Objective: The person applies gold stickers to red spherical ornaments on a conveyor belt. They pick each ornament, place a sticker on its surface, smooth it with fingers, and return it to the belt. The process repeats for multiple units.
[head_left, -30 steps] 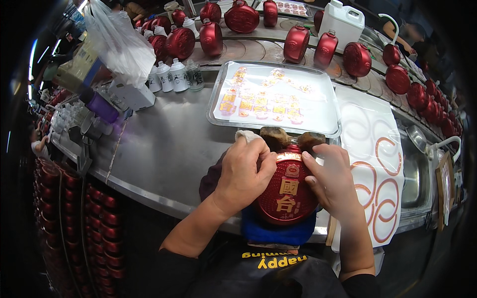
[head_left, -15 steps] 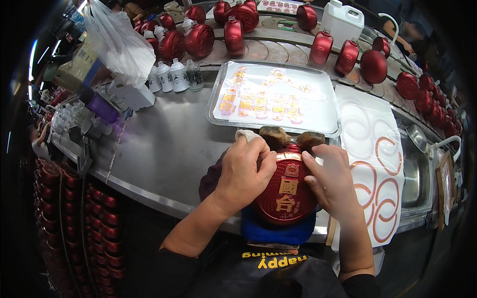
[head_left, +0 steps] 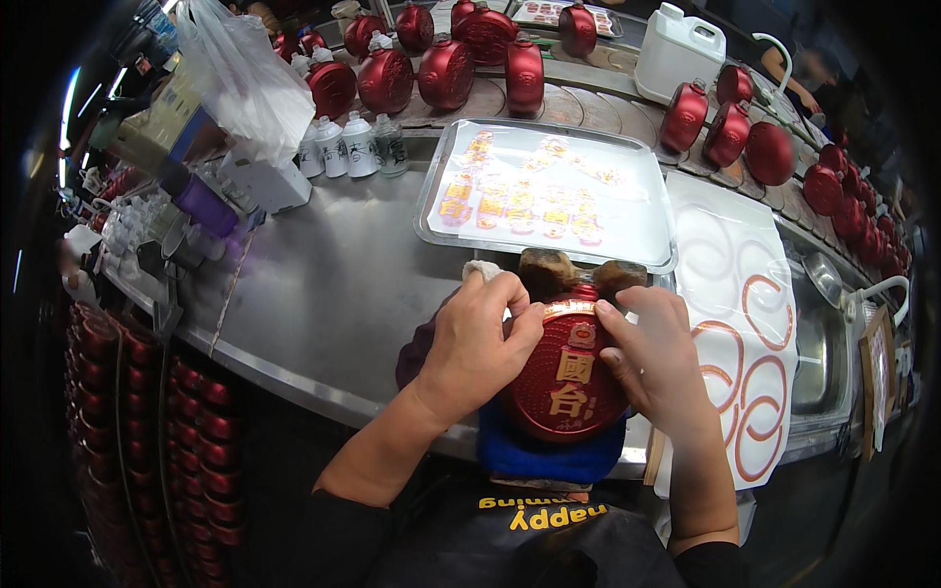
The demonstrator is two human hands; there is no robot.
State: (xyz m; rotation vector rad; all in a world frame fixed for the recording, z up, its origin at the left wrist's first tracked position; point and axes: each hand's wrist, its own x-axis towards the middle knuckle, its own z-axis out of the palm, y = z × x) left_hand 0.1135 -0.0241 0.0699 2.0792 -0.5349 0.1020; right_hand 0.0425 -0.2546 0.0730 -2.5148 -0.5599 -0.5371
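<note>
At the lower centre of the frame, a round, flattened dark-red ceramic bottle with gold characters on its face (head_left: 571, 377) lies face-up at the near edge of the curved stainless-steel worktable (head_left: 323, 294), on a blue cloth pad (head_left: 549, 456). The left hand (head_left: 480, 338) curls over the bottle's left shoulder, fingers closed against it and thumb pressing the gold strip near the neck. The right hand (head_left: 657, 358) cups the right side, fingers bent around the body and gripping it. Something brownish sits at the bottle's top, possibly a cloth or stopper; it is too blurred to tell. Just above, a shallow rectangular metal tray of red-and-gold labels (head_left: 544, 191) rests on the table. To the right lies a white sheet with red ring shapes (head_left: 745, 323). Along the upper frame, a row of matching red bottles (head_left: 446, 71) stands on a curved conveyor, and 3 small white plastic bottles (head_left: 345, 147) stand at upper left.
</note>
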